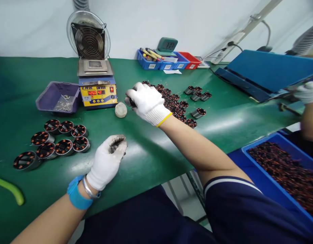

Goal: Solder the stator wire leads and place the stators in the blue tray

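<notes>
My right hand (146, 101), in a white glove with a yellow cuff edge, is raised over the green table and closed round a dark metal cylinder (131, 102), mostly hidden by the fingers. My left hand (109, 159), gloved with dark-stained fingertips, hovers nearer the front edge, fingers curled; whether anything is in them is hidden. A round whitish block (120, 110) lies left of my right hand. Several metal rings with copper windings (64, 147) stand at the left. More wound rings (181, 110) are grouped just beyond my right wrist.
A solder pot unit (98, 95) with a fan behind it stands beside a purple tray (41, 101). Small blue bins (148, 64) and a clock (168, 44) are at the wall. Right: a blue crate (248, 147) of parts, another person's gloved hand (309, 92). Green-handled tool (10, 189) at left.
</notes>
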A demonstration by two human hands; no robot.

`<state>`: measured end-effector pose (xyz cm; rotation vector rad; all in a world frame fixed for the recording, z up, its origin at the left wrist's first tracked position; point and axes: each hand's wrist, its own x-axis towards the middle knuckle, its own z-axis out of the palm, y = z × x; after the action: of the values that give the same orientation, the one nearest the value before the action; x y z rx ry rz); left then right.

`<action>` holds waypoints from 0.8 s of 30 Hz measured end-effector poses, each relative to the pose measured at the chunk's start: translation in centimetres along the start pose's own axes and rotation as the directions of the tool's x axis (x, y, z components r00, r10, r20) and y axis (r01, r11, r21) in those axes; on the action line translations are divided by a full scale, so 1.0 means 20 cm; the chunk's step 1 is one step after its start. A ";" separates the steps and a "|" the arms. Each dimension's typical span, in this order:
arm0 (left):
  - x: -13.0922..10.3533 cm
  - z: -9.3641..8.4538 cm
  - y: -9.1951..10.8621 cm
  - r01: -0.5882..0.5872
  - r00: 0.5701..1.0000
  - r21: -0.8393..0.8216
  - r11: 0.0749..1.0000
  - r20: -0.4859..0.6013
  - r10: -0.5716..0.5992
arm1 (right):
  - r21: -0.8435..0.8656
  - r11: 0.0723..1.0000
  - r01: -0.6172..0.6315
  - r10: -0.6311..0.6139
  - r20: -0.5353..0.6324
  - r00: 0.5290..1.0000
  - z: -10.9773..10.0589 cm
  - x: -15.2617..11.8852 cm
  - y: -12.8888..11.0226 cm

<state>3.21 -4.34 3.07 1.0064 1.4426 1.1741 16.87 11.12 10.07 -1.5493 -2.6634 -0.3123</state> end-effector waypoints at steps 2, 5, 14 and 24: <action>0.00 0.00 0.00 0.003 1.000 0.013 1.000 0.003 -0.004 | -0.023 0.998 -0.066 0.066 0.007 0.998 0.03 0.01 -0.01; 0.00 0.00 0.01 0.012 1.000 0.027 1.000 0.012 -0.012 | -0.016 0.986 -0.165 0.165 -0.017 0.986 0.12 0.03 -0.02; 0.02 0.01 -0.04 -0.168 0.986 0.274 0.947 0.055 0.159 | 0.000 0.999 -0.043 0.043 -0.038 0.998 0.07 0.06 0.01; 0.08 0.01 -0.10 -0.373 0.924 0.764 0.526 0.252 0.288 | 0.209 0.975 0.077 -0.027 -0.231 0.973 -0.28 1.00 -0.06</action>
<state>3.11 -3.16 0.72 2.0279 1.7909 0.6470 5.50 26.48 18.06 -1.2970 -2.4705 -0.1805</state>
